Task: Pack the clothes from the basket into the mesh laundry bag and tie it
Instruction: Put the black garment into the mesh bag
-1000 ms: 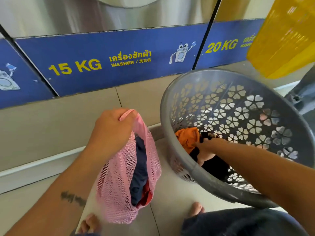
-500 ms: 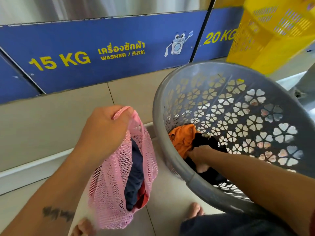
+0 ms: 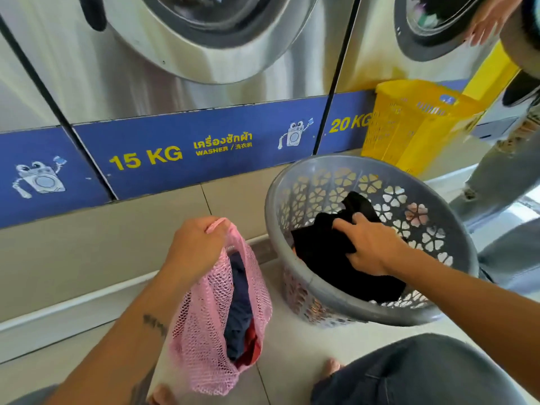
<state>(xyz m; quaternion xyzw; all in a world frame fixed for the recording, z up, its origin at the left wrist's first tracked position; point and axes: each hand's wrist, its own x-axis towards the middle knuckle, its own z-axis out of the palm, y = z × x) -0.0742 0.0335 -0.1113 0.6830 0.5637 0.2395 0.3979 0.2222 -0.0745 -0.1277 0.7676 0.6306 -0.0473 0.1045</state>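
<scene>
My left hand (image 3: 195, 247) grips the top rim of the pink mesh laundry bag (image 3: 204, 325) and holds its mouth open above the floor. Dark blue and red clothes (image 3: 239, 317) lie inside the bag. To the right, the grey round basket (image 3: 330, 299) with flower-shaped holes tilts toward me. My right hand (image 3: 371, 247) grips a black garment (image 3: 324, 252) raised above the basket's near rim. The orange cloth is hidden under it.
Steel washers (image 3: 175, 54) with blue 15 KG and 20 KG panels stand just behind. A yellow basket (image 3: 409, 124) sits at the back right, beside another person's jeans leg (image 3: 502, 173). My knee (image 3: 423, 372) and bare toes are at the bottom.
My right hand has pulled the black garment up from the basket's bottom, covering the orange cloth. The view has tilted up and now shows the washer doors. My left hand still holds the bag.
</scene>
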